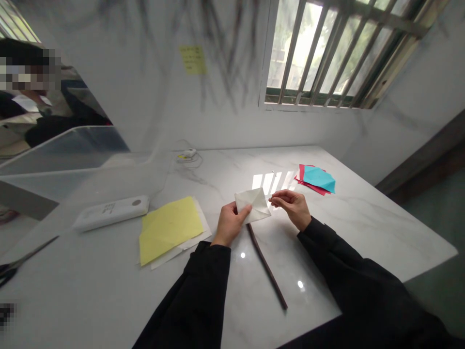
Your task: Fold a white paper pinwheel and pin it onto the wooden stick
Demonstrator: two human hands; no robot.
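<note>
My left hand (229,224) pinches a folded square of white paper (256,198) between thumb and fingers, above the table; diagonal creases cross its face. Just off the paper's right corner is my right hand (295,208), its thumb and fingertips pressed together. Whatever sits between those fingertips, if anything, is too small to make out. A thin dark brown stick (268,269) lies on the table below the white paper, running toward me; its far end is partly hidden by the paper.
Yellow paper (170,229) lies over white sheets at left, beside a white oblong device (112,213) and scissors (31,254). Blue paper (319,178) rests on red sheets at right. A clear plastic bin (90,174) stands left. Behind it, a person sits. A small corded item (188,154) lies by the wall.
</note>
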